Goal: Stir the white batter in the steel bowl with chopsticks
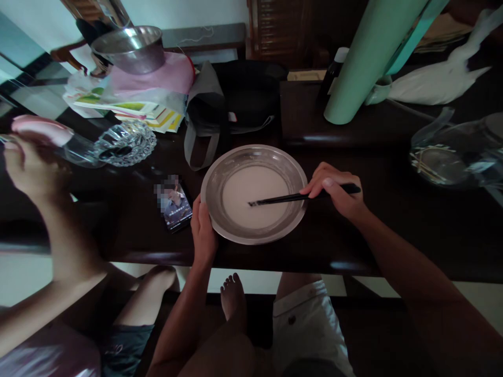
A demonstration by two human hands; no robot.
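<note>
A round metal plate (291,166) holding a whitish liquid sits on the dark table in front of me. My left hand (202,230) grips the plate's left rim, fingers curled around its edge. My right hand (336,191) is closed on a pair of black chopsticks (283,198), whose tips rest in the liquid near the plate's middle.
A phone (175,204) with a lit screen lies left of the plate. Another person's hand (31,167) at far left holds a clear bottle with a pink cap. A glass ashtray (128,141), grey bag (212,110), metal bowl (131,47), green roll (365,57) and plastic bags (456,152) surround it.
</note>
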